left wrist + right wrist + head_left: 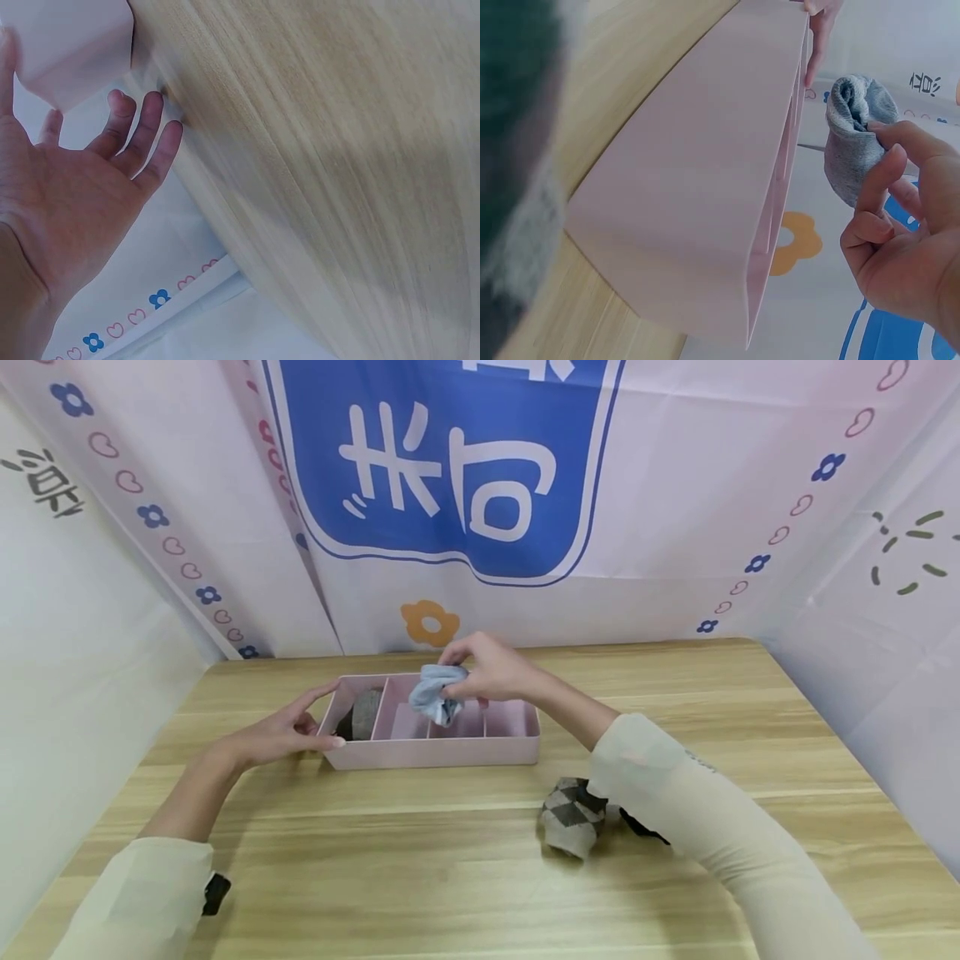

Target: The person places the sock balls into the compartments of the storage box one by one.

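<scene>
My right hand (498, 670) pinches a folded light blue-grey sock (437, 692) between thumb and fingers, above the middle compartments of a pink divided box (442, 755). In the right wrist view the bundled sock (853, 142) shows its open cuff, higher than the box rim. My left hand (281, 733) spans the box's left end, thumb at the front corner and index finger toward the back corner. The left wrist view shows its other fingers (142, 135) loosely bent, off the box. A dark grey folded sock (366, 714) lies in the leftmost compartment.
On the wooden table (420, 877), an argyle sock (573, 818) lies right of centre, near the right forearm. A black piece of fabric (643, 828) beside it is partly hidden under the sleeve. Printed white cloth (660, 527) hangs along the table's back and sides.
</scene>
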The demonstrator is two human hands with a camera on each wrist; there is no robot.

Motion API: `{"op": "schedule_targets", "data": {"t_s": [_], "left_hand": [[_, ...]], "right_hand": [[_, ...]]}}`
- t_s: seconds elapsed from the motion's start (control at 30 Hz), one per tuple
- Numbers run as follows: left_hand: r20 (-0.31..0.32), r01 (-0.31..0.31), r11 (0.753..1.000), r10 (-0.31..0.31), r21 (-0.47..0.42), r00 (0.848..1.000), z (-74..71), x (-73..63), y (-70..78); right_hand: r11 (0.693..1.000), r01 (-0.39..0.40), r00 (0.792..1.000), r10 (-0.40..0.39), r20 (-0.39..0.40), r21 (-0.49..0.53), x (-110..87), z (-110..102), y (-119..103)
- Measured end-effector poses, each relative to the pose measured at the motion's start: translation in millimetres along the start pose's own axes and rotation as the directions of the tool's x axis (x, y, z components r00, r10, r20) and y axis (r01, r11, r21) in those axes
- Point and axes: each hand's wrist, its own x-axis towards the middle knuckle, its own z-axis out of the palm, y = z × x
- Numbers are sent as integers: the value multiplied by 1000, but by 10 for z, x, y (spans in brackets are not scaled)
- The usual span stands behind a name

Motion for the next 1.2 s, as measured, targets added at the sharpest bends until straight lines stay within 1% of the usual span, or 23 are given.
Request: {"op": "schedule_targets", "data": {"t_s": [0.2,0.5,0.63,0.8,1.0,1.1,1.2], "left_hand": [[0,-1,1000,1,-1,1000,-1,-2,3],[9,20,1000,-20,6,1000,7,-18,9],[11,13,1000,-13,-2,1000,11,-16,-1],[15,0,1000,0,-15,1000,13,-7,-22],[17,2,1000,-2,-11,1000,3,-3,-21],[17,-2,1000,2,-13,1000,-2,0,-10],[17,-1,1000,2,-13,1000,-2,1,0]], "right_hand": [[1000,-16,1000,15,18,13,53,61,-45],[997,-23,1000,24,13,-68,165,133,-124],[996,-23,999,25,26,-86,238,166,-141],[994,-47,998,50,31,-100,327,220,-150],[990,-66,996,73,52,-122,419,280,-158],[985,-81,995,90,51,-154,469,315,-142],[972,-101,992,114,47,-210,518,361,-119]]}}
